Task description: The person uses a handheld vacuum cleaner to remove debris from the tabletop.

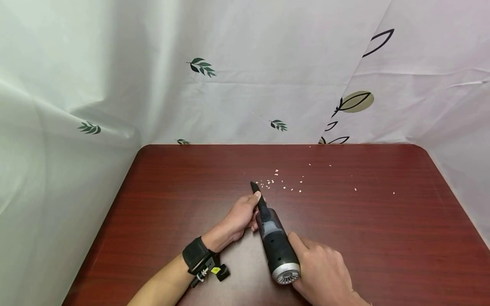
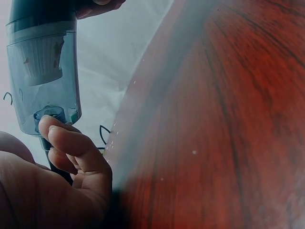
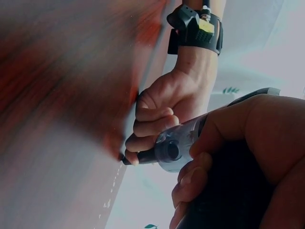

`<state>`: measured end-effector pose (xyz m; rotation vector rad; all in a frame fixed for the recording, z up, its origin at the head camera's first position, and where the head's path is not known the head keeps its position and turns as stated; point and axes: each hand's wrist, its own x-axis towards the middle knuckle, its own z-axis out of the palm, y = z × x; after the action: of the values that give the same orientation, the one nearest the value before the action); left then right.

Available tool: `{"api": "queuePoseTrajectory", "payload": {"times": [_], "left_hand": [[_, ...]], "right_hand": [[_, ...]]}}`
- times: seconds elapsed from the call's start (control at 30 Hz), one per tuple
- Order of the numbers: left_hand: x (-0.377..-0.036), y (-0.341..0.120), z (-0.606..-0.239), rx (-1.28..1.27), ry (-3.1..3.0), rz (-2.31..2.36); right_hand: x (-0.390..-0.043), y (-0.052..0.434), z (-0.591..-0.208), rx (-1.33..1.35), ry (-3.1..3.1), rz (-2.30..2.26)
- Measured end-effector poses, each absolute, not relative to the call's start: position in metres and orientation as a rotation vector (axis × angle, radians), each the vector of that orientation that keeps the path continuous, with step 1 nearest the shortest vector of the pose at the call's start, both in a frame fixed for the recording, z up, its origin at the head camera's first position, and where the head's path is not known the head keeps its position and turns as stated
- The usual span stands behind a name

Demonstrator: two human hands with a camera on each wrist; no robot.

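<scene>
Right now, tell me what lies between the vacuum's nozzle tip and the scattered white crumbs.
In the head view, only bare table lies between the nozzle tip and the nearest white crumbs; the gap is narrow.

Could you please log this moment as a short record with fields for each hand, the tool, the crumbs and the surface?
left hand: pinches the black nozzle of the handheld vacuum
right hand: grips the vacuum's rear body
handheld vacuum: black, clear dust cup, nozzle tip pointed at the crumbs
crumbs: small white bits scattered just beyond the nozzle, some farther right
table: dark red wood grain
backdrop: white sheet with leaf prints
</scene>
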<state>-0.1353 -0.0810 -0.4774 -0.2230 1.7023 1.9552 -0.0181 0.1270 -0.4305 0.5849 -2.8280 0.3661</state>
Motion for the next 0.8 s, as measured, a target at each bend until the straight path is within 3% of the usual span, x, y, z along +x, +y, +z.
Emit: {"api": "queuePoseTrajectory", "payload": {"times": [0.8], "left_hand": [[-0.1374,-0.0724,-0.4802,-0.211,1.713,1.947]], "right_hand": [[-0.0133,0.1298,-0.4316,0.544,-2.838,0.374]]}}
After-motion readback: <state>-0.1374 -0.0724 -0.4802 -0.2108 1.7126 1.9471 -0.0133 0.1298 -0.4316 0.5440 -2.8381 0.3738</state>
